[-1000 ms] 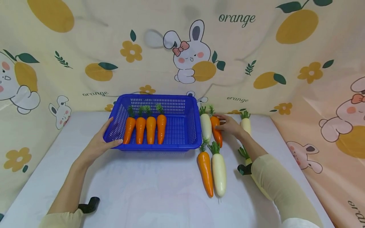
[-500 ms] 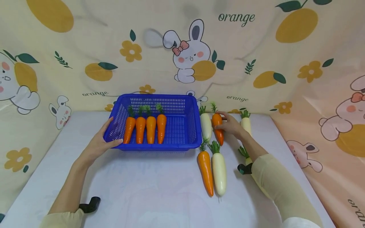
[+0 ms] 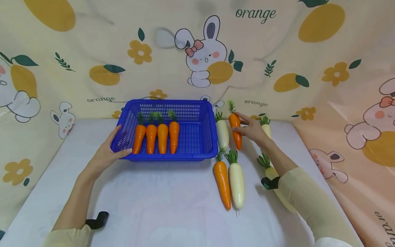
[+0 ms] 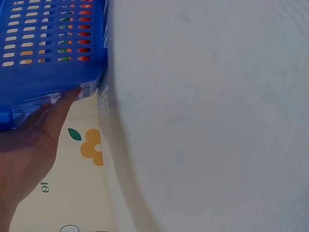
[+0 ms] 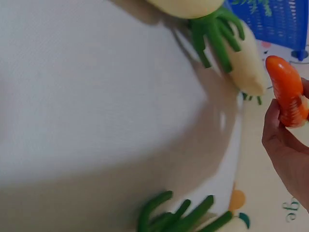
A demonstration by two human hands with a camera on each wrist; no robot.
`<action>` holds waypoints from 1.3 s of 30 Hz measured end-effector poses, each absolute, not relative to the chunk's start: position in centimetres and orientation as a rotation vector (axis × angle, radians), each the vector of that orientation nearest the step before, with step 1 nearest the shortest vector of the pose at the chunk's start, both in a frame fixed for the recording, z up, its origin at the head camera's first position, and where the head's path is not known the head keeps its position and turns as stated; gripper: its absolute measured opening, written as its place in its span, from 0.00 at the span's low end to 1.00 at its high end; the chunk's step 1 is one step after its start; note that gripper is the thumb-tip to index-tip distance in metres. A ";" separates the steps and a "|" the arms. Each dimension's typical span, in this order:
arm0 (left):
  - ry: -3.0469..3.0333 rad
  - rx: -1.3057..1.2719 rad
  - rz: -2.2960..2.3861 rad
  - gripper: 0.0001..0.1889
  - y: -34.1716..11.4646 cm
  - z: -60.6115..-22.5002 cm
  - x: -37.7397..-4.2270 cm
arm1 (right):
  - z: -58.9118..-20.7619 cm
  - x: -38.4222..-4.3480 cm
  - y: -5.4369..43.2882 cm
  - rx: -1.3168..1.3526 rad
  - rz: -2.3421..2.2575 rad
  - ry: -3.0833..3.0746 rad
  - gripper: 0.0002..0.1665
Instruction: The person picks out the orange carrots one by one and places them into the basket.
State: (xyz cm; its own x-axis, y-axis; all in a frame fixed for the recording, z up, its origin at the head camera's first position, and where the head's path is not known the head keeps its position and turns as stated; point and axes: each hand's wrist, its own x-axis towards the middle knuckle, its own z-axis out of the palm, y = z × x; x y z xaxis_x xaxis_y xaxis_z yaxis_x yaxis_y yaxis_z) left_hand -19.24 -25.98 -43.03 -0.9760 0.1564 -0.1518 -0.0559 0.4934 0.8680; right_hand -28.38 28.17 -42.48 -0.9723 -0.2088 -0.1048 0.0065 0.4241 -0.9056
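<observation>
My right hand (image 3: 251,129) pinches an orange carrot (image 3: 235,127) with a green leafy top, to the right of the blue basket (image 3: 172,157). In the right wrist view the same carrot (image 5: 285,87) is raised above the table, between thumb and fingers. My left hand (image 3: 108,152) grips the basket's left end, thumb over the front rim and fingers at its side. The left wrist view shows that hand (image 4: 36,145) at the basket's perforated wall (image 4: 53,72). Several carrots (image 3: 162,139) lie side by side in the basket's left half, tops toward the back.
A white radish (image 3: 223,133) lies close against the basket's right side. In front of it another carrot (image 3: 222,185) and another radish (image 3: 237,187) lie together. Farther right are two more radishes (image 3: 277,192), partly behind my right arm. A patterned cloth (image 3: 139,79) hangs behind the table.
My right hand has lifted the carrot up from the table beside the radish and slightly away from it. The left hand keeps its hold on the basket. The head view has tilted slightly.
</observation>
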 end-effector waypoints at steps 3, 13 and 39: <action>2.530 0.077 1.476 0.54 -26.0 -43.0 -19.2 | -41.6 -28.0 27.8 -0.223 -1.580 2.465 0.43; 2.531 0.061 1.465 0.54 -25.7 -42.7 -19.0 | -37.9 -27.1 23.9 -0.253 -1.554 2.483 0.42; 2.504 0.091 1.521 0.54 -26.0 -42.8 -19.1 | -37.1 -28.7 12.1 -0.343 -1.483 2.418 0.42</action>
State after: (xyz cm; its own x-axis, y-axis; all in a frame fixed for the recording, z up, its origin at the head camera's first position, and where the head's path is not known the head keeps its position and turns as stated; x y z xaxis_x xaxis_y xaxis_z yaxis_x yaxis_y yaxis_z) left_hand -19.08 -26.03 -42.80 -0.9761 0.1608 -0.1463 -0.0557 0.4654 0.8833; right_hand -28.70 12.06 -37.12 -0.9314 -0.3451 -0.1156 -0.0535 0.4439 -0.8945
